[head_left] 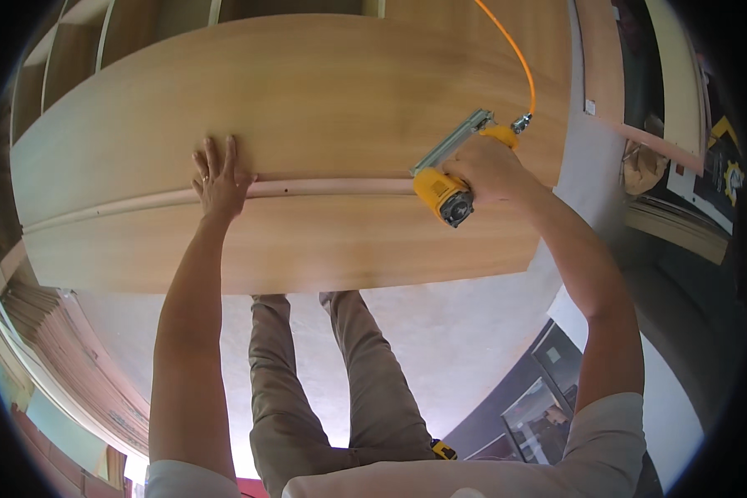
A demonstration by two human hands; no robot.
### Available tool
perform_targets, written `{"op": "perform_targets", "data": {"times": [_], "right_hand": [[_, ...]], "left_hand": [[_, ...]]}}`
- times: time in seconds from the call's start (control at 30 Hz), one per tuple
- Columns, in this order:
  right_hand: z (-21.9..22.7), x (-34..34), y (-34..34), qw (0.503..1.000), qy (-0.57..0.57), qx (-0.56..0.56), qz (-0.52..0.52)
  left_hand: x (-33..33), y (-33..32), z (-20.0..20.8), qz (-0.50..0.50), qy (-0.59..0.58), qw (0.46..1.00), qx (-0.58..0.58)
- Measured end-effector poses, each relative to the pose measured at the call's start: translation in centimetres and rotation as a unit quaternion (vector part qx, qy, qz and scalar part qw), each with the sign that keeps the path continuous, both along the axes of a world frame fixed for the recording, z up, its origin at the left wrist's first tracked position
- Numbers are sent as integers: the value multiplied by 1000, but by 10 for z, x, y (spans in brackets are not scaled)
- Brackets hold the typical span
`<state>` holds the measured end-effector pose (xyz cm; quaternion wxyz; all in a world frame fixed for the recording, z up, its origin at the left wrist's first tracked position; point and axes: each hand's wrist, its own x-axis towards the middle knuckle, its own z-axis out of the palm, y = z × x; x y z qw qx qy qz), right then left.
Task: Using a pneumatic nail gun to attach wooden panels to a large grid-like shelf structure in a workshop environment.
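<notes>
My left hand (pixel 221 181) lies flat with fingers spread on a large light wood panel (pixel 332 91). Its heel is by a narrow wooden strip (pixel 332 188) that runs lengthwise across the panel. In my right hand (pixel 490 166) is a yellow and black pneumatic nail gun (pixel 444 195), my fingers wrapped round its grip. The gun's nose is down near the strip, right of the middle; whether it touches cannot be made out. An orange air hose (pixel 515 50) runs from the fitting at the gun's handle up past the top edge.
Open wooden shelving or framing (pixel 83 62) stands beyond the panel at the far left. Stacked boards (pixel 70 349) lie at the lower left. To the right are more boards (pixel 681 228) and a dark cabinet front (pixel 548 390). My legs (pixel 299 382) stand at the panel's near edge.
</notes>
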<state>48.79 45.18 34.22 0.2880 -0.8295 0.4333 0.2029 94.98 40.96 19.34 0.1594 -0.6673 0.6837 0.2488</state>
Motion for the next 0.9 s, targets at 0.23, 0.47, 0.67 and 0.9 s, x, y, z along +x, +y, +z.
{"op": "perform_targets", "data": {"times": [0.23, 0.47, 0.67, 0.9], "right_hand": [[-13, 10, -5, 999, -33, -33, 6], [-19, 14, -11, 998, -47, -46, -13], [-15, 26, -10, 999, 16, 32, -34], [-6, 37, -15, 996, 53, 50, -44]], "left_hand": [[-12, 1, 12, -15, -50, 999, 14], [-8, 3, 2, -27, -6, 998, -49], [-11, 8, 8, -20, 0, 1000, -17], [-11, 4, 9, -28, 8, 999, -15]]}}
